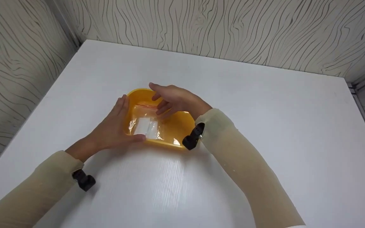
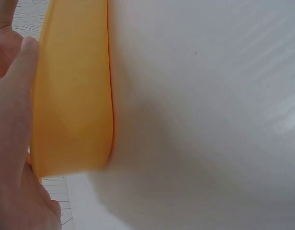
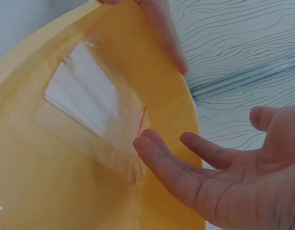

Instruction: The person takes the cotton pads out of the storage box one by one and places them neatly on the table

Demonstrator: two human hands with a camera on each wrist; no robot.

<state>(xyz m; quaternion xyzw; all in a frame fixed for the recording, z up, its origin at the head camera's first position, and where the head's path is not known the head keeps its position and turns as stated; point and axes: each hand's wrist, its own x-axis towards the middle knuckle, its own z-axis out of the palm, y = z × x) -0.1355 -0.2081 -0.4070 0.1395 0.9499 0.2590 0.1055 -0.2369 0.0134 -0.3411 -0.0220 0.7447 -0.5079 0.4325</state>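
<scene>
A yellow plastic basin with rounded corners sits on the white table. My left hand holds its left end, the thumb along the near rim and the fingers against the outer side wall. Flat inside the basin lies a clear zip bag with a red strip at its mouth, and white flat pieces show through the plastic. Over the bag's mouth hovers my right hand, its fingers spread and slightly bent with nothing between them. Only the basin's outer wall shows in the left wrist view.
The white table extends around the basin. Wood-grain patterned panels stand behind the table and at its sides. A black wrist camera sits on the left sleeve, and another black camera on the right one.
</scene>
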